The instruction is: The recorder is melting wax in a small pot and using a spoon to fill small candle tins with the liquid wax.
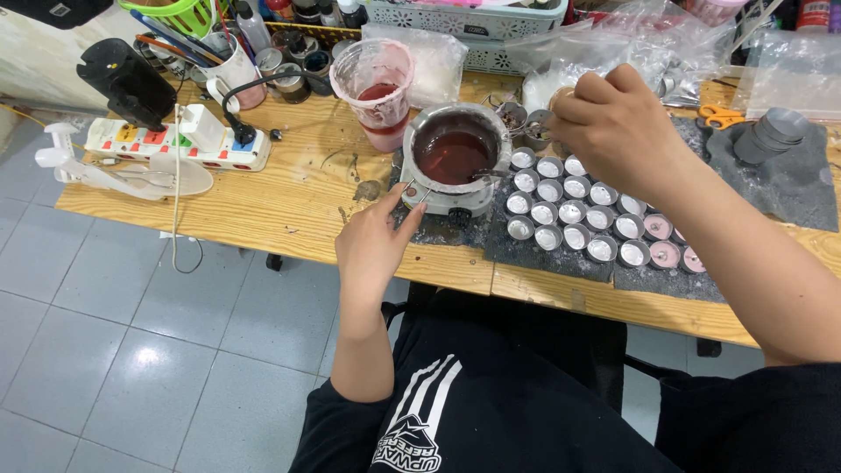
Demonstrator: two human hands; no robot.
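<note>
A small metal melting pot [456, 154] of dark red liquid wax sits on a little electric heater on the wooden table [289, 197]. My left hand [375, 245] rests at the heater's front left, fingertips touching its base, holding nothing that I can see. My right hand [613, 123] hovers above the far end of several rows of small round metal candle cups [574, 213], fingers curled shut; whatever they pinch is hidden. Most cups hold pale wax; a few at the right end [664, 252] are pink.
A clear plastic cup [382, 92] with red residue stands behind the pot. A white power strip [180, 144], a mug of tools [235, 66], orange scissors [721, 115], a stack of grey cups [771, 133] and plastic bags crowd the table. Tiled floor lies left.
</note>
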